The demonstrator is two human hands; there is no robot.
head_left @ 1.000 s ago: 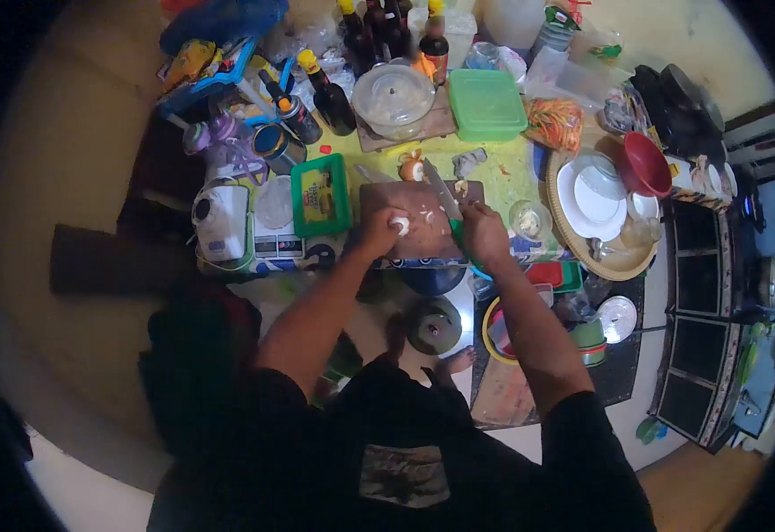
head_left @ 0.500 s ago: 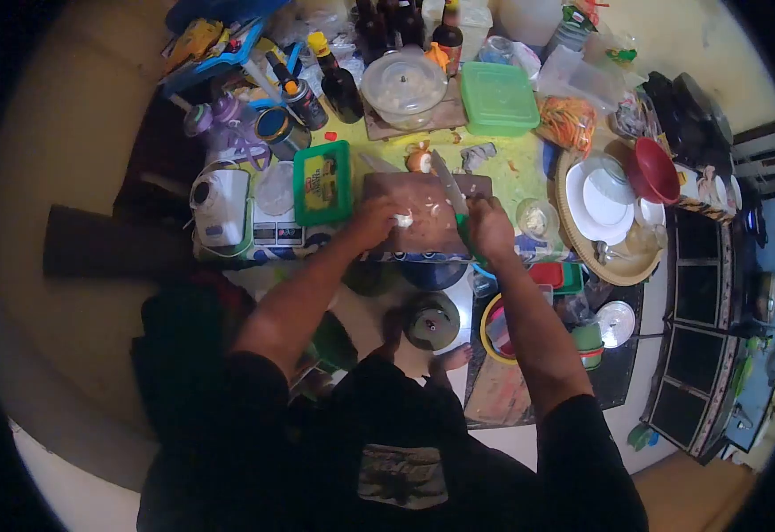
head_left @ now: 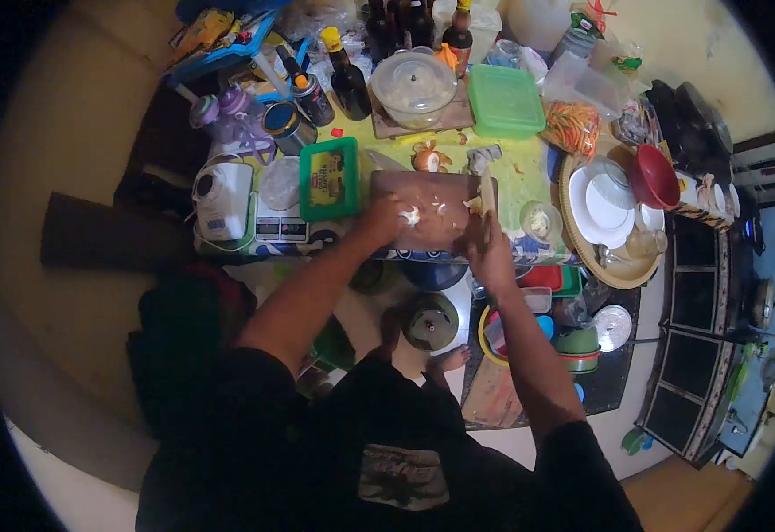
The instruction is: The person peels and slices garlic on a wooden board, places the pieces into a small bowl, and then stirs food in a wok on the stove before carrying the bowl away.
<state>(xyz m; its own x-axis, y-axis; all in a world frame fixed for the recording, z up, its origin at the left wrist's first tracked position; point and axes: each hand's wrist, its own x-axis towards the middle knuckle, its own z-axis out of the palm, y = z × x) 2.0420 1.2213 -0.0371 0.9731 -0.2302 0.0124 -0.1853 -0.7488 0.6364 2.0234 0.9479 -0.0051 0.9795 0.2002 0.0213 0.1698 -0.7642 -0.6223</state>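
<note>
On cutting bd, pinching white pc in L hand, gripping knife in R hand, w/ some bits alr. cut.

Your one view comes from the camera on your head, facing forward and steeply down over the table. It sits above your shirt, which fills the bottom of the frame, and within arm's reach of the cutting board, just above centre. The table's near edge crosses mid-frame, with the floor and your feet below it. The wide lens bends the wall on your left and the cabinet on your right, inside dark, rounded corners.
</note>
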